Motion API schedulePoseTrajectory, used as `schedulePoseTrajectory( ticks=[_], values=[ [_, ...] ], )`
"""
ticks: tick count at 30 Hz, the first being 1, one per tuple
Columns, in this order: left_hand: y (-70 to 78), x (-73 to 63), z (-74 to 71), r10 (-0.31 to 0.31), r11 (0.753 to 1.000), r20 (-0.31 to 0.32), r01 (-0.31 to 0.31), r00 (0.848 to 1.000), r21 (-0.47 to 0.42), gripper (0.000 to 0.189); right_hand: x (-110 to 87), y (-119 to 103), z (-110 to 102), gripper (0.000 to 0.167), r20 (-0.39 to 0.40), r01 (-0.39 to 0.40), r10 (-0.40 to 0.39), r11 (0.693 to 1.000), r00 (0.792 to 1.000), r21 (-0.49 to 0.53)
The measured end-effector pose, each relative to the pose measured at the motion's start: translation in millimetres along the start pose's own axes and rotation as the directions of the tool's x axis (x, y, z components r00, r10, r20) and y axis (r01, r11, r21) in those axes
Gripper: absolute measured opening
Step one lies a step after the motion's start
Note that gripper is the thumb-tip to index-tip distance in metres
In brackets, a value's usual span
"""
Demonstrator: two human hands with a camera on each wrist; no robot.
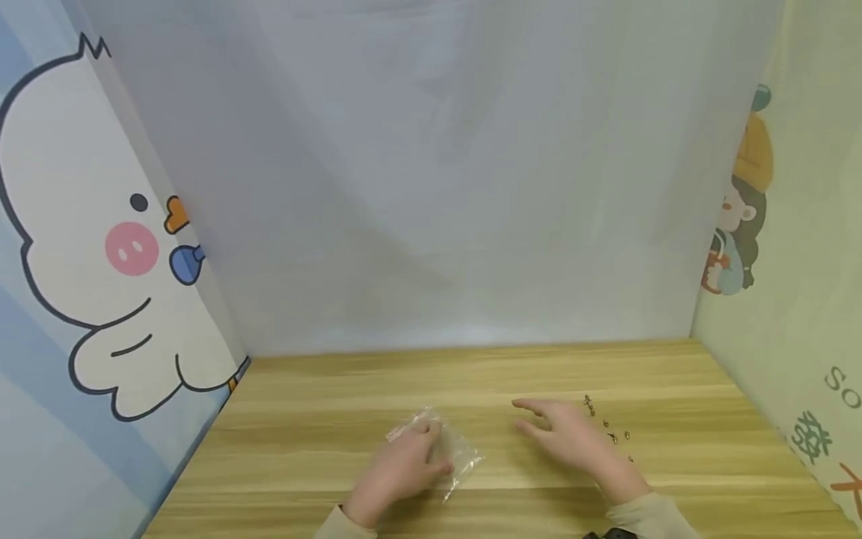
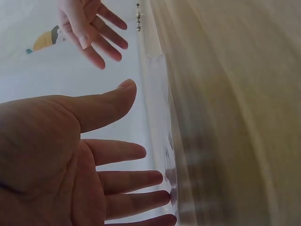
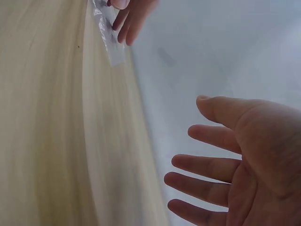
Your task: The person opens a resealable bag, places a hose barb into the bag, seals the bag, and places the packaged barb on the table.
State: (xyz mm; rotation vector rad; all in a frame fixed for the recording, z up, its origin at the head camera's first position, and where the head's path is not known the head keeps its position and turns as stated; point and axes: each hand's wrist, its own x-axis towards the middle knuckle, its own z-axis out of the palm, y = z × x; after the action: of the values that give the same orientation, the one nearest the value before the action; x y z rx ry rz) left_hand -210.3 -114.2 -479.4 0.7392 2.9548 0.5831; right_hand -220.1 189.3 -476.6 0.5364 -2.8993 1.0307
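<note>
A clear plastic bag [image 1: 465, 455] lies on the wooden table, partly covered by my left hand [image 1: 404, 464]. In the left wrist view that hand's fingers [image 2: 131, 181] are extended, with the tips right at the bag and the thumb held apart. My right hand [image 1: 572, 442] hovers over the table to the right of the bag, holding nothing. Its fingers [image 3: 202, 167] are straight and spread in the right wrist view. Several small metal pieces [image 1: 612, 437] lie scattered beside the right hand, on its far right side; their exact kind is too small to make out.
The table [image 1: 323, 404] has a wood-grain top. A pale curtain [image 1: 431, 224] rises along its back edge. Printed panels flank it: a white cartoon duck [image 1: 67, 224] on the left, a cartoon child [image 1: 737, 224] on the right.
</note>
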Motion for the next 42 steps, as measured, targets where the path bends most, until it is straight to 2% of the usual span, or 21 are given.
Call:
schedulePoseTrajectory(
  ticks=[2,8,10,15,22,29,33,36,42],
  values=[
    [-3.1,-2.3,1.2,0.015,1.0,0.006,-0.015,1.0,0.001,0.07,0.8,-0.5,7.0,0.046,0.005,-0.003,0.003,1.0,1.0,0.003],
    [-20.2,-9.3,3.1,0.081,0.997,0.03,-0.081,0.996,0.017,0.068,6.2,0.5,25.9,0.044,0.042,0.068,-0.069,0.997,0.997,0.022],
    [-22.5,-10.5,3.5,0.106,0.993,0.037,-0.107,0.994,0.043,0.068,6.1,0.6,28.1,0.043,0.047,0.068,-0.069,0.997,0.996,0.03],
    [-17.1,-8.5,4.1,0.13,0.99,0.07,-0.133,0.989,0.05,0.071,3.7,2.8,26.7,0.043,0.045,0.052,-0.054,0.998,0.998,0.034],
    [-7.7,1.8,6.1,0.135,0.989,0.119,-0.141,0.984,0.042,0.077,3.3,7.5,19.5,0.043,0.051,0.036,-0.037,0.999,0.998,0.02],
    [-4.3,4.6,6.8,0.156,0.985,0.174,-0.166,0.972,0.046,0.074,4.0,10.8,18.7,0.043,0.052,0.069,-0.069,0.998,0.996,0.008],
    [0.7,5.0,6.9,0.171,0.983,0.233,-0.183,0.957,0.029,0.073,3.7,11.9,20.5,0.045,0.062,0.094,-0.095,0.995,0.994,0.017],
    [3.9,5.4,7.0,0.207,0.976,0.277,-0.218,0.938,0.007,0.075,3.5,11.6,22.2,0.046,0.07,0.094,-0.096,0.995,0.993,0.038],
    [6.6,5.2,7.3,0.335,0.94,0.359,-0.337,0.871,-0.061,0.08,2.4,8.6,25.6,0.045,0.087,0.075,-0.081,0.994,0.993,0.079]
  ],
)
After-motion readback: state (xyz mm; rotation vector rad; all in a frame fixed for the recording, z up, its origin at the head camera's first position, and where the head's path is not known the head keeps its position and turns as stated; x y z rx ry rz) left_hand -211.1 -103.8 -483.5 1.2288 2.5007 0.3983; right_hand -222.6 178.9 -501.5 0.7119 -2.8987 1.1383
